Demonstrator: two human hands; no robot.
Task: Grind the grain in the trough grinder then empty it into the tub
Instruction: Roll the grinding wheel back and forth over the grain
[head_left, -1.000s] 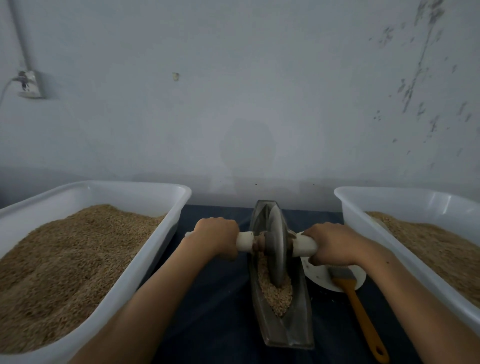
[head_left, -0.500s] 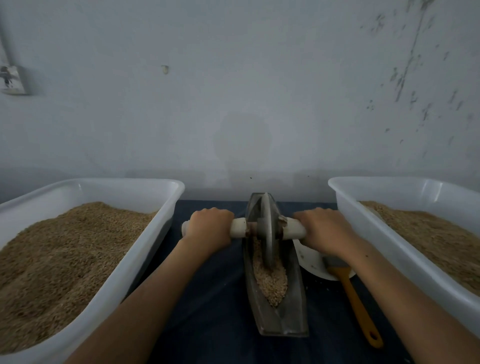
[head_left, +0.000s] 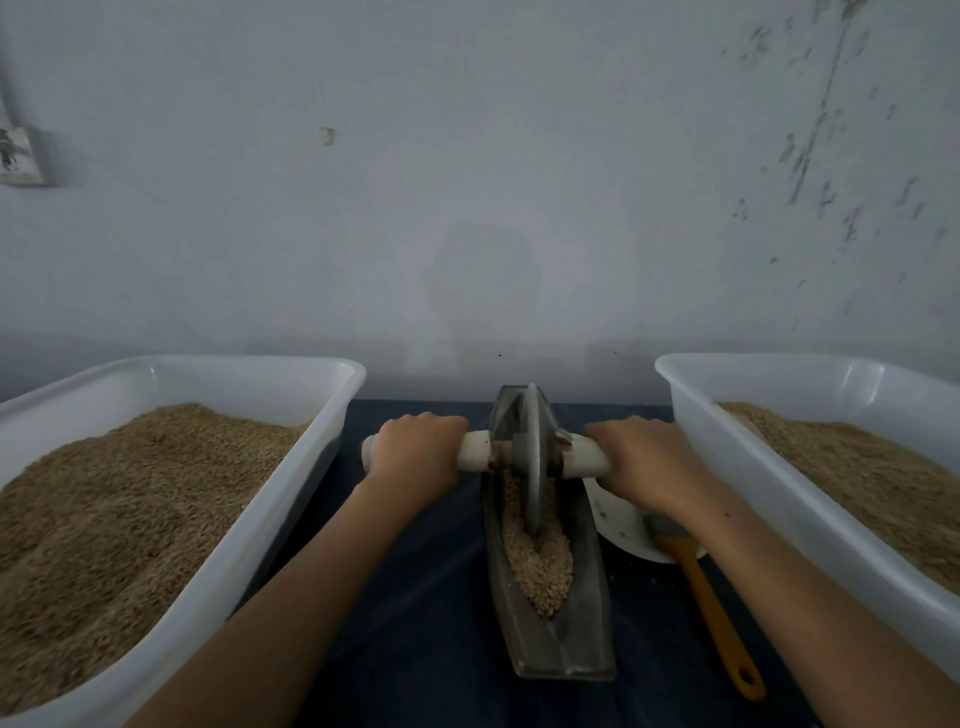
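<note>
A grey boat-shaped trough grinder (head_left: 582, 644) lies lengthwise on the dark cloth between two tubs. Pale grain (head_left: 540, 566) fills its groove. A metal grinding wheel (head_left: 532, 457) stands upright in the trough toward its far end, on a white axle handle (head_left: 475, 451). My left hand (head_left: 415, 452) grips the axle's left end and my right hand (head_left: 644, 457) grips its right end. A white tub (head_left: 291, 467) heaped with brown grain sits on the left. Another white tub (head_left: 727, 467) with grain sits on the right.
A white dish (head_left: 623, 525) lies just right of the trough, partly under my right wrist. A brush with an orange handle (head_left: 711, 603) rests across the dish and the cloth. A grey wall stands close behind, with a socket (head_left: 21, 156) at the far left.
The wheel has rolled away from me along the trough toward its far end, with both hands still gripping the axle. More grain now lies uncovered in the near half.
</note>
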